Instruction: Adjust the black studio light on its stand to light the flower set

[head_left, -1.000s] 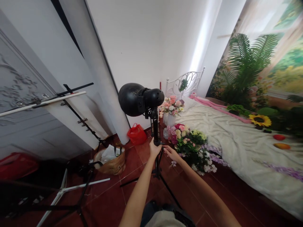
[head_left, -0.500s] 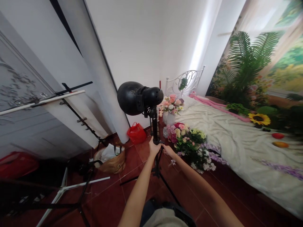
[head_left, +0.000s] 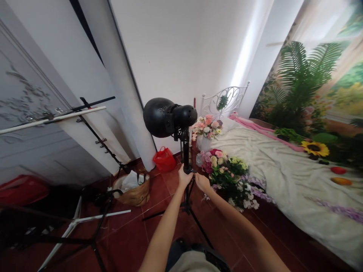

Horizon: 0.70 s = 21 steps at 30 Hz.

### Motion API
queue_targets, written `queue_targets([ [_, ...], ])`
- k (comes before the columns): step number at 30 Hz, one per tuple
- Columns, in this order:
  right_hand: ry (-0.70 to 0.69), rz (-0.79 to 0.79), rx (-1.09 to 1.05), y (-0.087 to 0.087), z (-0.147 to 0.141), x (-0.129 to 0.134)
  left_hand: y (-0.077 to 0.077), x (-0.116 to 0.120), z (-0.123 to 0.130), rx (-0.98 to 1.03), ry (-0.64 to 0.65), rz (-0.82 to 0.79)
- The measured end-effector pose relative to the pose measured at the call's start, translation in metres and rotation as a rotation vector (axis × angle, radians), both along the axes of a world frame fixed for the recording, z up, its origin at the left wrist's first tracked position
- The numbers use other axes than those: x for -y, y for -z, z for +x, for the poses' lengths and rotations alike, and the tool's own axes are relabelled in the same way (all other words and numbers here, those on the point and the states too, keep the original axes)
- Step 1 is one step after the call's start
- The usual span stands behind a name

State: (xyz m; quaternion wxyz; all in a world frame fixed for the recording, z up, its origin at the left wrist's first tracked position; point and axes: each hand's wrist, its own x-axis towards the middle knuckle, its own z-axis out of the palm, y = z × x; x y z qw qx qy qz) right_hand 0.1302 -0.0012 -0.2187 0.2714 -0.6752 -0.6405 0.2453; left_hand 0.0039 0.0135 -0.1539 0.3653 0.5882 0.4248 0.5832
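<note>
In front of me stands a black studio lamp (head_left: 167, 117) on a black light stand (head_left: 186, 155), its legs spread on the floor. My left hand (head_left: 185, 176) is wrapped around the stand's pole, just under a collar. At the right side of that collar, my right hand (head_left: 202, 182) has its fingers closed on a small locking knob (head_left: 193, 172), which they mostly cover. The lamp's reflector faces left, and the pole is upright.
Flower bunches (head_left: 224, 170) stand right of the stand, beside a bed with a cream blanket (head_left: 283, 177). A red bag (head_left: 164, 159) and a woven basket (head_left: 138, 192) sit on the tiled floor. White and black stand legs (head_left: 70, 226) spread at left.
My right hand has turned at the knob, its back now more raised. The left hand keeps its hold on the pole. The view has shifted slightly to the left.
</note>
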Motion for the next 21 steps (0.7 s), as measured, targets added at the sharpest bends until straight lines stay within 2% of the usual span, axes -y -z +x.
queue_targets([
  [5,-0.105,0.206,0.178,0.013,-0.001,0.001,0.001,0.000,0.000,0.004,0.002,-0.023],
  [11,-0.145,0.286,0.285,0.024,-0.001,-0.015,-0.006,0.003,0.000,0.014,-0.008,-0.032],
  [14,-0.131,0.188,0.369,0.019,-0.006,-0.017,-0.008,0.004,0.000,0.008,-0.011,-0.046],
  [17,-0.100,0.011,0.462,0.004,-0.008,-0.017,-0.006,0.002,0.000,0.003,-0.018,-0.061],
  [21,-0.135,-0.189,0.374,-0.022,-0.006,-0.024,0.001,-0.002,0.000,0.018,-0.020,-0.047],
])
